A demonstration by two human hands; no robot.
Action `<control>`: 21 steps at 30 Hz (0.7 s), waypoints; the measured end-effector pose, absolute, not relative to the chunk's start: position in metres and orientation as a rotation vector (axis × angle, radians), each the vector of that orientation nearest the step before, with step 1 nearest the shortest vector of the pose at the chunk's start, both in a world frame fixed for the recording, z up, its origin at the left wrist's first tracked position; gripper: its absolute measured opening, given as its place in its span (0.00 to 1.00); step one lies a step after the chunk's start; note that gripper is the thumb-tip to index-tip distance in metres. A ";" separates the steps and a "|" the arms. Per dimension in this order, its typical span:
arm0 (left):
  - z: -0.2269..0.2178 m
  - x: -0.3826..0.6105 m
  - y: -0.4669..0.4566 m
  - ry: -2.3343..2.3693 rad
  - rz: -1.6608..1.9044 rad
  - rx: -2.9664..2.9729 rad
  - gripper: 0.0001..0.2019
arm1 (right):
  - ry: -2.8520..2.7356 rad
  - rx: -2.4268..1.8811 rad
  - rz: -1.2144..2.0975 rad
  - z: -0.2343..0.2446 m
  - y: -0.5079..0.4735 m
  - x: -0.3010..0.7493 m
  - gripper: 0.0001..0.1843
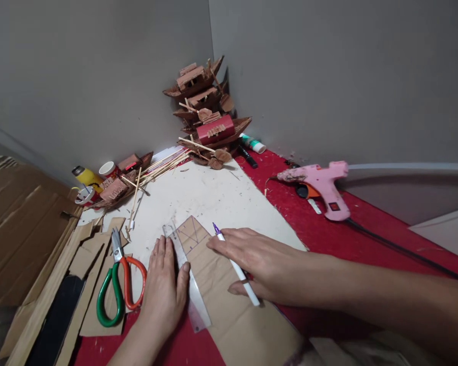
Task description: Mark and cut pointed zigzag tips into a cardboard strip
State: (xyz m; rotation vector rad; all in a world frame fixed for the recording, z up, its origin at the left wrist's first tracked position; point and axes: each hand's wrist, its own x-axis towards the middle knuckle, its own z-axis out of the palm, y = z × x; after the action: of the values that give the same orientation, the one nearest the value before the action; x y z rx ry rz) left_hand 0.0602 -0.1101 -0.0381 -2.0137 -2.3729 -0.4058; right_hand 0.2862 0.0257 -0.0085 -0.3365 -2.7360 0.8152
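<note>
A strip of brown cardboard (229, 290) lies in front of me, with purple lines drawn across its far end. Along its left side runs a clear plastic ruler (195, 295). My left hand (166, 274) rests flat on the ruler, fingers stretched out and thumb apart. Between the fingers of my right hand (257, 256) is a white marker (238, 272) with a purple tip, pointing away from me. That hand leans on the cardboard's right side. Orange-and-green-handled scissors (121, 284) lie left of my left hand.
Cardboard boat models (209, 112) are stacked in the corner, and another boat (118, 188) stands near paper cups (109, 169) and thin sticks (164, 168). A pink glue gun (320, 185) with a black cord lies at right. Cardboard scraps (86, 256) cover the left.
</note>
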 end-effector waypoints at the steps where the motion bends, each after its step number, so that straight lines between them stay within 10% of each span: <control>1: -0.037 0.059 -0.105 -2.369 -0.417 -2.024 0.30 | -2.731 -0.324 0.817 -0.010 0.026 0.286 0.38; 21: -0.033 0.049 -0.083 -2.326 -0.492 -2.047 0.28 | -2.956 0.179 0.900 0.008 0.009 0.295 0.41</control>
State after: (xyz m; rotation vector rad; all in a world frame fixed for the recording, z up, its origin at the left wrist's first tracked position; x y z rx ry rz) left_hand 0.0489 -0.0835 -0.0327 -2.0466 -2.3262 -0.4919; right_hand 0.2953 0.0090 0.0079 0.1786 -2.9558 0.8999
